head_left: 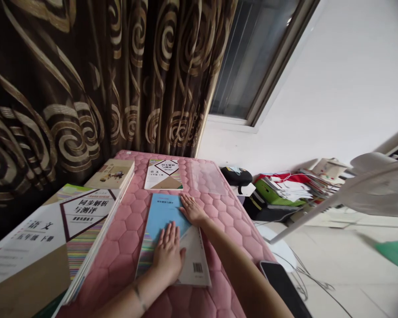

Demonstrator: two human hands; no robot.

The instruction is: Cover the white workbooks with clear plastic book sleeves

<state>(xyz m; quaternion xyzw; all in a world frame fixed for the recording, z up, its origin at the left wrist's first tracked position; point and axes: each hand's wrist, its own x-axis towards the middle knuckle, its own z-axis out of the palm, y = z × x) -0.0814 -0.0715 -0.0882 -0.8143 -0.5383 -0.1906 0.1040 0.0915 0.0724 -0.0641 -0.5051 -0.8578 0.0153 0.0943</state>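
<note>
Beneath left hand (167, 252), blue book (162, 215) partly hidden.

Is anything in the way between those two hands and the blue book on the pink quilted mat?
No, nothing visible: the left hand and the right hand both lie directly on the blue book, with no object between them and it.

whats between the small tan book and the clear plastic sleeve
In the head view, a flat white workbook lies between the small tan book and the clear plastic sleeve.
</note>
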